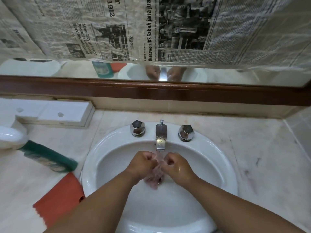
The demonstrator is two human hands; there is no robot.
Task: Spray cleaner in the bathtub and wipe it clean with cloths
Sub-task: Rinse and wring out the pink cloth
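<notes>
Two hands are in the white sink (94, 157), with one pale pink cloth (154, 179) between them. A second cloth, orange-red (60, 197), lies flat on the surface (260, 157) just left of the basin, its right edge touching the rim. One green bottle (48, 157) is on the surface beyond that cloth. Its left end meets a white rounded shape at the frame's edge, and I cannot tell whether that is part of the bottle. There is one chrome spout (161, 137) and two chrome knobs, the left knob (137, 128) and the right knob (186, 132), on either side of it.

The pink cloth hangs in the middle of the basin, directly under the spout, with a stream of water (159, 157) running onto it. Its lower end trails over the drain, nearer than the knuckles.

The left hand (143, 163) is curled into a fist, fingers folded inward around the cloth's left side. The right hand (178, 167) is curled the same way on the cloth's right side, and its back is wet and shiny. The two fists sit close together, knuckles facing the spout, with the cloth bunched in the gap between them.

At the far left a white box (65, 113) rests against the wall. Above the wooden ledge, a mirror (227, 76) is mostly covered by newspaper (101, 27).
</notes>
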